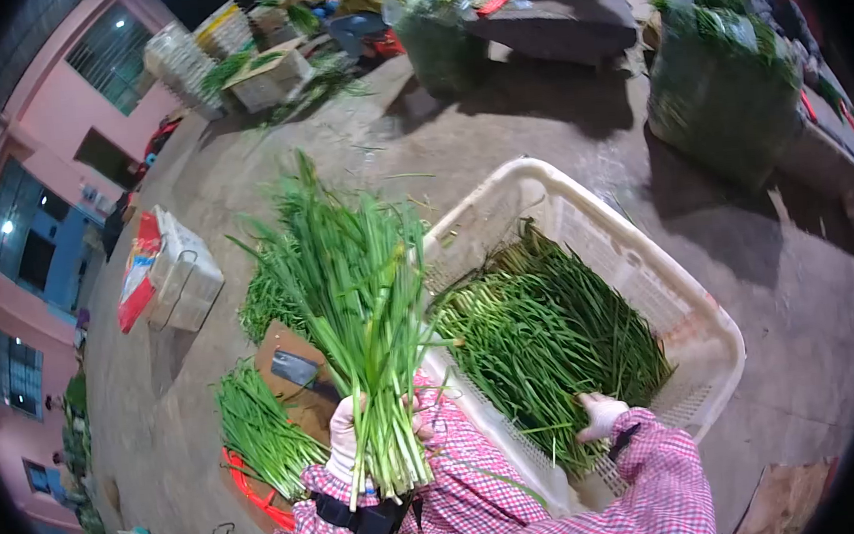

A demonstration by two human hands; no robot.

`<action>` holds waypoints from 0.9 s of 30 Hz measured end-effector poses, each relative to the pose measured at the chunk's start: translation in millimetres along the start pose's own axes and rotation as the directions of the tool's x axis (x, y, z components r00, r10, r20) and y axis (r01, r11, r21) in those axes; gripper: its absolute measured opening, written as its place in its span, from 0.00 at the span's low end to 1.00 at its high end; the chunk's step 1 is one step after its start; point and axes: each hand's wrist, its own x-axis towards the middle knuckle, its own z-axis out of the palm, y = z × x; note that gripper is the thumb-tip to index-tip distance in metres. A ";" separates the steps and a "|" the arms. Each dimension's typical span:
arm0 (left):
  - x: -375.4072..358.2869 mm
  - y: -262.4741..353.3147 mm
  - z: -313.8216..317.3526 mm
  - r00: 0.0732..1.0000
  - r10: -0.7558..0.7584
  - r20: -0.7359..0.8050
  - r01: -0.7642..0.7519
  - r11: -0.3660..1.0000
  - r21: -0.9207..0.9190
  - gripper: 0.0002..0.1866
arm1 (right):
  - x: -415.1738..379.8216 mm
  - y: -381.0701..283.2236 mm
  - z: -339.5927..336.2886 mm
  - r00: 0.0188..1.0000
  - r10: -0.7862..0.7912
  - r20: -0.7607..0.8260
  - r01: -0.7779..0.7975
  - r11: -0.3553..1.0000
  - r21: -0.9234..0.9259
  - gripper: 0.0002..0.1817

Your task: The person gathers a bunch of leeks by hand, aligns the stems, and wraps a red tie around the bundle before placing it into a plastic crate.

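My left hand (345, 439), in a pale glove, is closed round a thick bunch of garlic chives (369, 292). Their pale stalk ends point down towards me and the green leaves fan out upward. Inside the large white plastic basket (635, 236), my right hand (602, 417) is at the near right end of a heap of garlic chives (522, 330). Its fingers are bent on some of the leaves; part of the grip is hidden. Another pile of garlic chives (264, 430) lies to the left of my left hand, beside a piece of cardboard (287, 340) with a dark flat object on it.
An orange-red rim (254, 491) shows under the left pile. A white box (187, 271) stands on the concrete floor further left. Big clear bags of greens (719, 93) and a low grey bench (559, 31) are at the back. Other people sit or stand there.
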 end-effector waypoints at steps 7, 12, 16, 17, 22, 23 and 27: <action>-37.9 -2.5 -9.7 0.993 -0.028 -0.115 0.026 0.999 -0.022 0.23 | -125.8 -126.4 -72.4 0.866 -0.440 -0.235 0.325 0.140 0.935 0.50; -50.4 -16.5 -13.0 0.939 0.306 -0.158 -0.151 0.778 0.610 0.20 | -146.0 -267.8 -55.0 0.649 -0.724 -0.235 0.305 -0.036 0.952 0.64; -129.8 -7.4 38.1 0.757 0.626 -0.184 0.268 -0.041 0.962 0.35 | -76.4 -311.8 -13.0 0.565 -0.751 -0.342 0.206 -0.273 0.940 0.48; -148.1 -5.9 43.3 0.731 0.641 -0.231 0.413 -0.146 0.899 0.37 | -47.0 -306.8 -0.4 0.608 -0.714 -0.349 0.135 -0.340 0.931 0.47; -203.9 -29.5 12.2 0.638 0.712 -0.295 0.734 -0.445 0.513 0.44 | -120.0 -380.4 17.8 0.580 -0.709 -0.401 0.276 -0.292 0.916 0.45; -209.6 -42.8 -3.2 0.643 0.726 -0.245 0.737 -0.498 0.458 0.45 | -107.4 -383.0 35.0 0.621 -0.646 -0.444 0.369 -0.259 0.893 0.42; -231.6 -65.7 -51.0 0.599 0.778 -0.189 0.734 -0.440 0.517 0.47 | -73.6 -412.0 65.5 0.757 -0.560 -0.338 0.126 -0.382 0.916 0.24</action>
